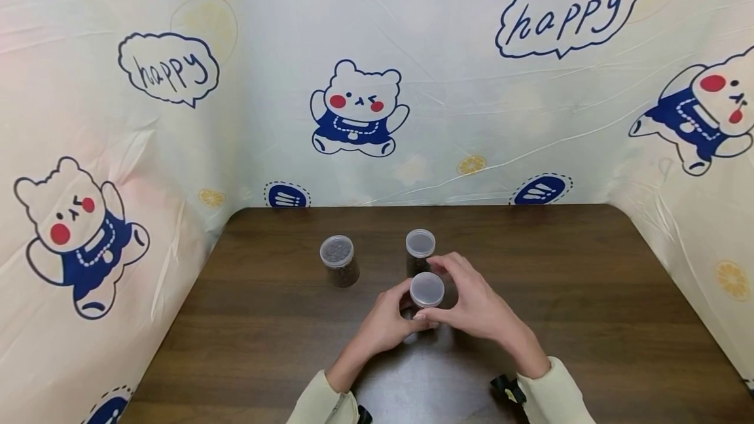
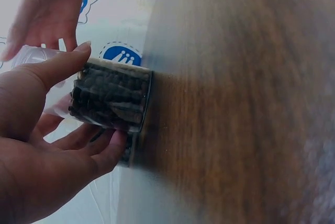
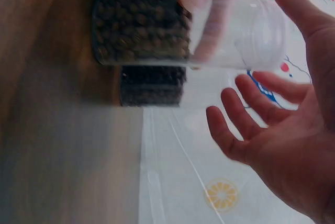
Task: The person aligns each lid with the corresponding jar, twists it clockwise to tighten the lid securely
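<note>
A clear plastic jar (image 1: 427, 290) with a translucent screw lid stands upright near the middle of the table, about half filled with dark beans (image 3: 141, 28). My left hand (image 1: 389, 319) grips its body, the thumb on one side and the fingers curled round the other, as the left wrist view shows. Around the lid end (image 3: 264, 35), my right hand (image 3: 293, 130) is spread with thumb and fingers apart, close to the lid. Just behind stands a second lidded jar (image 1: 420, 247) with dark contents, partly covered by the right fingertips in the head view.
To the left on the brown wooden table (image 1: 247, 345) stands a third lidded jar (image 1: 340, 260), dark inside. A pale cloth (image 1: 448, 116) printed with bears and "happy" bubbles hangs behind and along both sides of the table.
</note>
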Demonstrator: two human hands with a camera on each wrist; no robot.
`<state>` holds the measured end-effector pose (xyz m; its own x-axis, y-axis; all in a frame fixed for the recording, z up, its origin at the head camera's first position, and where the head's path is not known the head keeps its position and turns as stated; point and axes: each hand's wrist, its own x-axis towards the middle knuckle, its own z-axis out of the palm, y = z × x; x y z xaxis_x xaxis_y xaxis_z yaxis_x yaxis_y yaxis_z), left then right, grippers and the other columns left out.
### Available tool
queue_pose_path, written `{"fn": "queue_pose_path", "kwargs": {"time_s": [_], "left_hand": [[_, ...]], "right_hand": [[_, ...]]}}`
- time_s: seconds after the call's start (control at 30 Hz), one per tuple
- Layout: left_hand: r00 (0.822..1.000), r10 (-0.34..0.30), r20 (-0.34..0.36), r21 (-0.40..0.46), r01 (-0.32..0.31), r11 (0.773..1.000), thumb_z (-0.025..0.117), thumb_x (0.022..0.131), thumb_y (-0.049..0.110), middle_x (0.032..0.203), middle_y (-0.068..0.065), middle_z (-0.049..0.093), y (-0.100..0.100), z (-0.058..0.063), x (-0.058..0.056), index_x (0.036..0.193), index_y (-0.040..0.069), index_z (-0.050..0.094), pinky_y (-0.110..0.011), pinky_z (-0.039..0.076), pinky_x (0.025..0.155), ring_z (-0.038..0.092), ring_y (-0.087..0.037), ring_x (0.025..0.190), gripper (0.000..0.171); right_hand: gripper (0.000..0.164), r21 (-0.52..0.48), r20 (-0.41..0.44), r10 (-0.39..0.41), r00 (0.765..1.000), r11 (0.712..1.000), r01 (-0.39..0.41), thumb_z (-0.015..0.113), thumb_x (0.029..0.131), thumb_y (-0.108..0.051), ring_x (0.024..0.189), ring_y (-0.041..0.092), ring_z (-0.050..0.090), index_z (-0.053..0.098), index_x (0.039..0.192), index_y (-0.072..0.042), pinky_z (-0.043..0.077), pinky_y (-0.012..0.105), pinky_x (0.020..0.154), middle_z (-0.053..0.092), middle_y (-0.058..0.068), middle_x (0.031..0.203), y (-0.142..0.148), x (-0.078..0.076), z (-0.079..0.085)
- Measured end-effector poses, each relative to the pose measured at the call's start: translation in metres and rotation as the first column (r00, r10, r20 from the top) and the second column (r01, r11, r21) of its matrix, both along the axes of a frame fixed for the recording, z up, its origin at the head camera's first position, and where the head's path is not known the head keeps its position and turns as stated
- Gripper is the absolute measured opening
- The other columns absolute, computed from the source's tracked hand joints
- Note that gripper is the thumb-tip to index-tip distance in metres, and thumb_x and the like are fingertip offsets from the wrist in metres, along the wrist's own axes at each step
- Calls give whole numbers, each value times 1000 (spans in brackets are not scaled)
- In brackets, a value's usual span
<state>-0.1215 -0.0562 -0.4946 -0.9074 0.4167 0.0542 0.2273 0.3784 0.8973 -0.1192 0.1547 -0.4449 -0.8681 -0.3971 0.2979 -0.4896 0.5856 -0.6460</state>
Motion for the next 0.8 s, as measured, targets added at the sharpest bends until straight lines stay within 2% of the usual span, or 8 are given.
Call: {"fn": "queue_pose_path", "kwargs": {"time_s": [0.1,0.23,0.37,0.5,0.6,0.7,0.8], "left_hand": [[1000,-6,6,3,6,1000,92,83,28,122,3,74,0,0,0,133,24,65,-29,56,99,71,-11,115,57],[1000,-18,22,11,18,1000,91,84,30,124,5,73,0,0,-1,134,26,63,-31,56,101,70,-9,117,58],[1000,-17,9,-1,17,1000,91,84,30,124,4,73,0,-1,-1,135,26,64,-30,56,100,70,-9,116,58],[1000,-15,5,-2,15,1000,91,84,30,122,3,74,0,-1,0,134,25,64,-30,56,98,71,-12,114,57],[1000,-13,3,-7,13,1000,91,84,28,123,2,74,0,-1,0,134,23,64,-31,56,98,71,-13,114,58],[1000,-9,2,-21,9,1000,90,85,23,125,0,74,0,0,0,136,20,64,-33,56,100,70,-14,117,57],[1000,-4,5,-35,4,999,89,86,19,125,0,73,1,0,0,136,18,63,-32,56,101,69,-13,118,57]], "right_hand": [[75,11,-26,57,998,998,-56,92,81,-40,122,15,60,60,144,-15,55,46,101,64,0,134,6,-1,4],[59,26,-50,80,996,997,-79,90,85,-35,122,16,61,69,137,-18,56,46,100,66,-4,131,9,-1,7],[54,12,-48,49,998,999,-49,92,81,-35,112,11,63,71,127,-18,58,42,94,67,-7,120,6,-1,5],[55,-1,-41,-7,999,1000,7,96,76,-39,97,7,61,65,115,-17,57,33,85,63,-7,106,-1,1,1],[60,47,-44,-50,998,998,52,96,73,-47,91,7,56,61,111,-16,53,28,80,61,-6,101,-5,1,0],[69,106,-36,-62,997,992,66,95,71,-53,97,10,56,62,118,-14,54,32,85,62,-4,105,-3,1,3],[82,107,-1,-18,1000,994,18,95,74,-50,115,16,60,60,137,-12,55,44,99,66,0,124,4,1,8]]}}
